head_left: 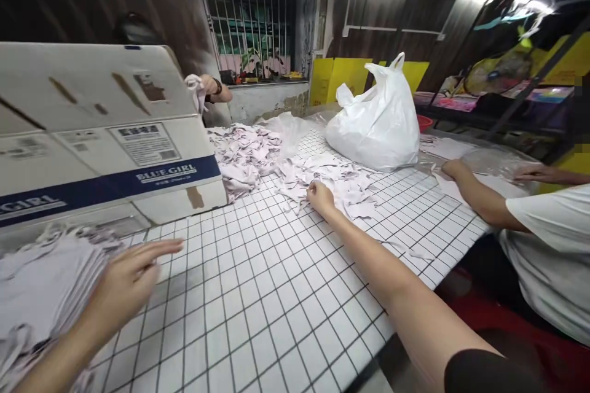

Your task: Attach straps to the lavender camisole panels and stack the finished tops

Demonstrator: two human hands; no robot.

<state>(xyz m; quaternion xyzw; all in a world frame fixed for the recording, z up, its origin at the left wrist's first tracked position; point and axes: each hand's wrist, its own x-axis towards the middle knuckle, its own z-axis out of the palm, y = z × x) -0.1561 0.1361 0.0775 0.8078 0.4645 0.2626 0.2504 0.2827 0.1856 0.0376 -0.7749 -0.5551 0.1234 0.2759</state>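
Observation:
My right hand (321, 198) reaches far across the table, its fingers pinched at the near edge of a loose heap of pale pink cloth pieces (353, 187). A bit of one cloth piece seems to be between the fingertips. My left hand (131, 276) hovers over the checked tabletop (239, 270) with its fingers stretched out and nothing in them. Just left of it lies a neat stack of flat pale cloth pieces (41, 276) with thin straps.
A large cardboard box (106, 159) stands at the left. Behind it, a person's hand (209, 86) holds cloth near a bigger cloth pile (244, 156). A full white plastic bag (375, 126) sits at the back. At right, a co-worker's arm (479, 196) rests over cloth.

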